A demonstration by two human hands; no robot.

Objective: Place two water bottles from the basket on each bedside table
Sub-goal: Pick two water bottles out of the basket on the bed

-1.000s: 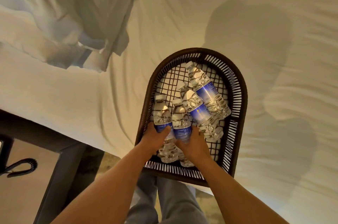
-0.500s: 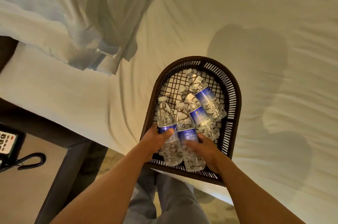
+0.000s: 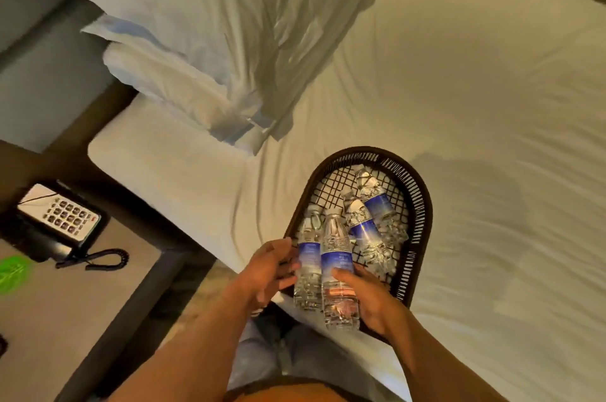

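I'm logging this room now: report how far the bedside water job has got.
Done: nothing placed. The bedside table shows only a phone, no bottles. In hand: the left hand and right hand each grip one bottle, lifted from the basket. Left: set these two down; two more bottles lie in the basket.

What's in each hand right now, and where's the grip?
Left hand: left water bottle, at its label. Right hand: right water bottle, lower body.
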